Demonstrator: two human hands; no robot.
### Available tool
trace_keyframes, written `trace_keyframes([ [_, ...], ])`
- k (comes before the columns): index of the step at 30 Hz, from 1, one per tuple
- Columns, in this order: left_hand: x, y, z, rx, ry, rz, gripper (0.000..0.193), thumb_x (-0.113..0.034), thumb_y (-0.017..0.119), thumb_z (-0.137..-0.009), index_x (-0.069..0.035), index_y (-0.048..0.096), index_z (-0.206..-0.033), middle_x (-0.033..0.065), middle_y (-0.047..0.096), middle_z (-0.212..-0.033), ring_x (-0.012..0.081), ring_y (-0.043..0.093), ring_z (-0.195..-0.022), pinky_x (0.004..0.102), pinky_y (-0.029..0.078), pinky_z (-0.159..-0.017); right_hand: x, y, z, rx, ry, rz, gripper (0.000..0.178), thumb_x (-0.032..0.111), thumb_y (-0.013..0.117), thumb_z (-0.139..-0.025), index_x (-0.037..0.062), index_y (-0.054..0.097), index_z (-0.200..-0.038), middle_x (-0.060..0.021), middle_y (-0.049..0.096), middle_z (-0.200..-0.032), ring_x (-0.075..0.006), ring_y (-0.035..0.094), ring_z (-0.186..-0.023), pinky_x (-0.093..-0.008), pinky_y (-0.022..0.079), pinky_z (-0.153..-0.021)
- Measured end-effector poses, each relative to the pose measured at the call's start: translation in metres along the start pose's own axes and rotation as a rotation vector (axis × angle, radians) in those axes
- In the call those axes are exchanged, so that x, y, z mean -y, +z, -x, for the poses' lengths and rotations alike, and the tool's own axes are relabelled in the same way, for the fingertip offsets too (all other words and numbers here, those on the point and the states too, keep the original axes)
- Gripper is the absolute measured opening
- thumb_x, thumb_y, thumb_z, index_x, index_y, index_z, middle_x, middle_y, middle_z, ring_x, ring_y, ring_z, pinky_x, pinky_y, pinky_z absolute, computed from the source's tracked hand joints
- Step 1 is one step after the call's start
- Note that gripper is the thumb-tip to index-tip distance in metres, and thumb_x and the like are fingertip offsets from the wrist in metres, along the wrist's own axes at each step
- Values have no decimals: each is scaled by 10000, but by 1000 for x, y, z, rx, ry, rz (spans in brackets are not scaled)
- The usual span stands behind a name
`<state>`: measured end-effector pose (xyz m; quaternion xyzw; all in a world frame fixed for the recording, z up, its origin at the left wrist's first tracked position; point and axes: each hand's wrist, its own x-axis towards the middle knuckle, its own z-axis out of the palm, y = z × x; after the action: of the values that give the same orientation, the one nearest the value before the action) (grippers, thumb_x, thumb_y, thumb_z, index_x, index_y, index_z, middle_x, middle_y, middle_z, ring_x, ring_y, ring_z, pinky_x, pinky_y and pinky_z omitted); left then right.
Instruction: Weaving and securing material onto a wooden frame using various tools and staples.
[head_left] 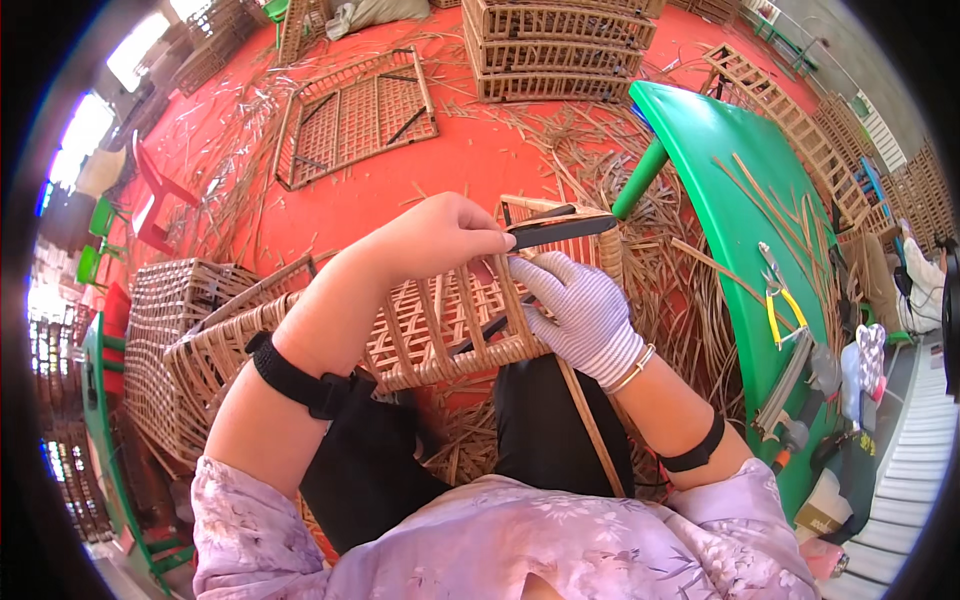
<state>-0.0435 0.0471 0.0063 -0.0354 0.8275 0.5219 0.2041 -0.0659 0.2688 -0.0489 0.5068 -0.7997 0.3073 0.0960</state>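
A woven cane basket (450, 318) with open lattice sides rests across my lap and tilts away from me. My bare left hand (440, 238) is above its far edge, thumb and fingers pinched at the near end of a flat dark bar (565, 231). What the bar is, I cannot make out. My right hand (575, 308), in a striped white-grey glove, has its fingers closed around the basket's rim just below the bar. From under this glove a long cane strip (592, 425) runs down over my right thigh.
To the right stands a green table (700, 150) with yellow-handled pliers (775, 295) and loose cane strips. Cane scraps litter the red floor (480, 150). Ahead lie a flat woven panel (355, 120) and stacked baskets (560, 50). Another basket (180, 340) stands at my left.
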Motion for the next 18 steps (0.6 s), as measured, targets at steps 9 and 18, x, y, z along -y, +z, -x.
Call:
trace_keyframes([
  [9,5,-4,0,79,42,42,295,-209,588,-959,50,643,-1090,71,682,-945,130,663,-837,278,539,-795,-16,12,-10,-68,-133,-82,297,129,652,-798,78,681,-1090,-91,646,-1059,-290,659,-864,-388,547,-753],
  [18,-3,6,15,-94,100,-245,326,-255,589,-861,40,627,-997,140,668,-821,232,661,-767,350,519,-715,3,1,-13,-246,106,-330,155,54,671,-841,43,702,-992,-117,685,-946,-277,684,-783,-345,557,-695],
])
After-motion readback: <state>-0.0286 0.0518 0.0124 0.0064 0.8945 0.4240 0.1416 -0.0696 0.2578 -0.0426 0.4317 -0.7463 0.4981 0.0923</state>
